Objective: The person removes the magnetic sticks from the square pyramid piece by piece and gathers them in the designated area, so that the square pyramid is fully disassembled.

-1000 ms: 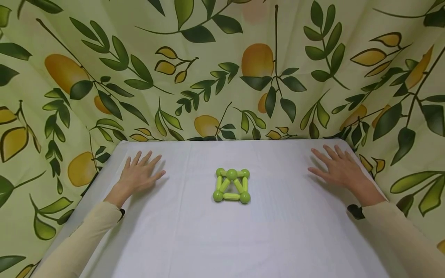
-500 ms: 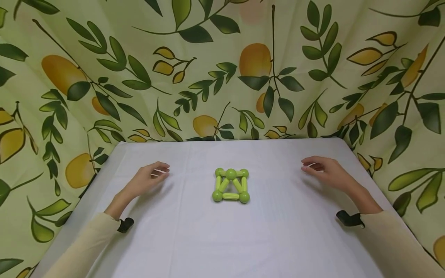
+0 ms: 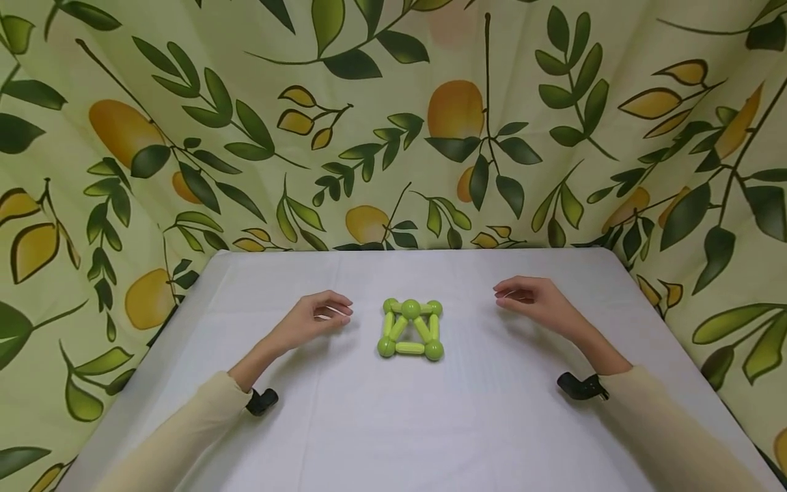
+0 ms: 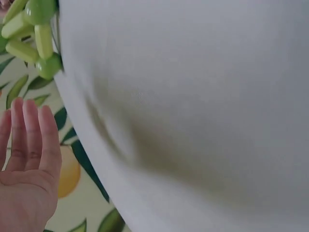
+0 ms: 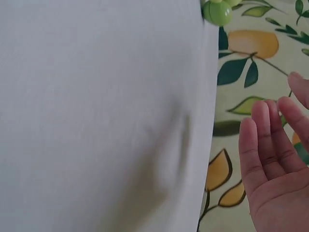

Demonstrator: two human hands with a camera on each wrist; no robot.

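Observation:
A green construction of balls and ribbed rods stands in the middle of the white table, with a square base and rods slanting up to one top ball. Left of it, my left hand hovers above the cloth, fingers relaxed and slightly bent. On the other side, and farther from it, my right hand is held in the air in a similar pose. Neither hand touches anything. In the left wrist view part of the construction shows at upper left; the right wrist view catches only a ball at its top.
White cloth covers the table. Behind and at both sides hangs a curtain printed with leaves and orange fruit. Dark wrist devices sit at the cuffs of both light sleeves.
Both hands went from spread fingers to relaxed, gently bent ones, and moved inward from the table's sides toward the green construction. The construction has stayed in place.

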